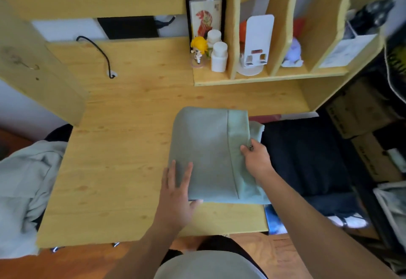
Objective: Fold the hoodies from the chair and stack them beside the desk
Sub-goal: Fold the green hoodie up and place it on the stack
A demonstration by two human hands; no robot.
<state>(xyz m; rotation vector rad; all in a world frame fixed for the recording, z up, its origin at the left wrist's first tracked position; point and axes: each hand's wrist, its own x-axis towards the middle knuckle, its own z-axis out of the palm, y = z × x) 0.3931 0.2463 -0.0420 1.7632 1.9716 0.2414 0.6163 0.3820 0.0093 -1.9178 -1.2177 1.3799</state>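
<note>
A folded sage-green hoodie lies as a neat rectangle on the right part of the wooden desk, its right edge hanging past the desk's side. My left hand lies flat on its near left corner, fingers straight, thumb tucked under the front edge. My right hand pinches the hoodie's right-hand folded edge. Another pale grey-green hoodie lies crumpled on the chair at the far left. A dark navy garment rests beside the desk on the right.
On the desk's shelf unit stand a framed picture, a yellow-haired figurine, two white bottles and a white stand. A black cable trails over the desk. Cardboard boxes crowd the right side.
</note>
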